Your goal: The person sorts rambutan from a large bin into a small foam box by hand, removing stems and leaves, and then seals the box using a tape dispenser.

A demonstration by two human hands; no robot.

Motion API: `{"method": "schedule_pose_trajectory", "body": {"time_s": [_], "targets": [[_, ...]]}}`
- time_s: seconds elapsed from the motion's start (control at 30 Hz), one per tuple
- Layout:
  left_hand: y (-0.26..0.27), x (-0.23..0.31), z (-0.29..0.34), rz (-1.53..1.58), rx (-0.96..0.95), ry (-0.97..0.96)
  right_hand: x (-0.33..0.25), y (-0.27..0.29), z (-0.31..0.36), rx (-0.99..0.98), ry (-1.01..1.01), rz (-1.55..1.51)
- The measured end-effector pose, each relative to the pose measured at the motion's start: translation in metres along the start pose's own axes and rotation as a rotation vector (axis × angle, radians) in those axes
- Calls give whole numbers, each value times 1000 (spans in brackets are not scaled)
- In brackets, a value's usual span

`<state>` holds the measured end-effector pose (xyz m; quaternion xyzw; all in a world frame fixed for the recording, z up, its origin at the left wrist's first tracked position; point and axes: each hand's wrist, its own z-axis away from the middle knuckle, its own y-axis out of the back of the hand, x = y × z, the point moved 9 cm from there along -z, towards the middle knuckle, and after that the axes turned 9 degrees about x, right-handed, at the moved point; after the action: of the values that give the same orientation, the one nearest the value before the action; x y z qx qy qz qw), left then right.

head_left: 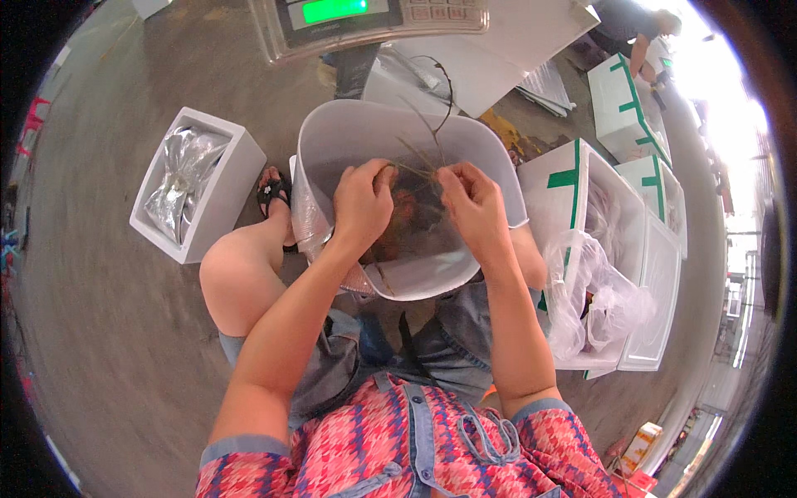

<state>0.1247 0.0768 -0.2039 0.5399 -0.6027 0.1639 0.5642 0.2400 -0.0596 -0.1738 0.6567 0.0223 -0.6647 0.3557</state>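
Observation:
My left hand (363,203) is closed in a pinch on one end of thin greenish-brown stems (415,168). Close by on the right, my right hand (473,207) pinches the same stems between thumb and fingers. A dark, bent twig (449,104) rises above my right fingertips, joined to or lying against the stems; which one I cannot tell. Both hands are over a tall white plastic bin (423,285) that stands between my knees. Inside it lies a dark heap with an orange-brown patch (404,207), partly hidden by my hands and too blurred to name.
A scale (374,25) with a green-lit display stands beyond the bin. On the left sits a white foam box (217,195) with silver lining. Foam boxes with green tape (550,195) and clear plastic bags (594,307) line the right. Another person (635,37) is at the far right.

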Motion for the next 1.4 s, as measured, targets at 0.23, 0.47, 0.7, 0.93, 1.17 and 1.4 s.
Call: {"method": "schedule_pose_trajectory", "body": {"time_s": [0.23, 0.47, 0.7, 0.93, 1.17, 1.4], "targets": [[8, -104, -16, 132, 62, 627, -32, 47, 49, 227, 267, 196], [-22, 29, 26, 225, -367, -246, -17, 50, 33, 120, 70, -128], [-21, 44, 28, 330, -364, -243, -27, 42, 28, 68, -22, -381], [-38, 35, 39, 469, -612, 48, -28, 49, 25, 148, 9, -382], [-45, 1, 41, 654, -784, 583, -42, 37, 31, 53, 194, -107], [-40, 2, 31, 403, -630, 139, -44, 38, 38, 95, 240, -2]]}}
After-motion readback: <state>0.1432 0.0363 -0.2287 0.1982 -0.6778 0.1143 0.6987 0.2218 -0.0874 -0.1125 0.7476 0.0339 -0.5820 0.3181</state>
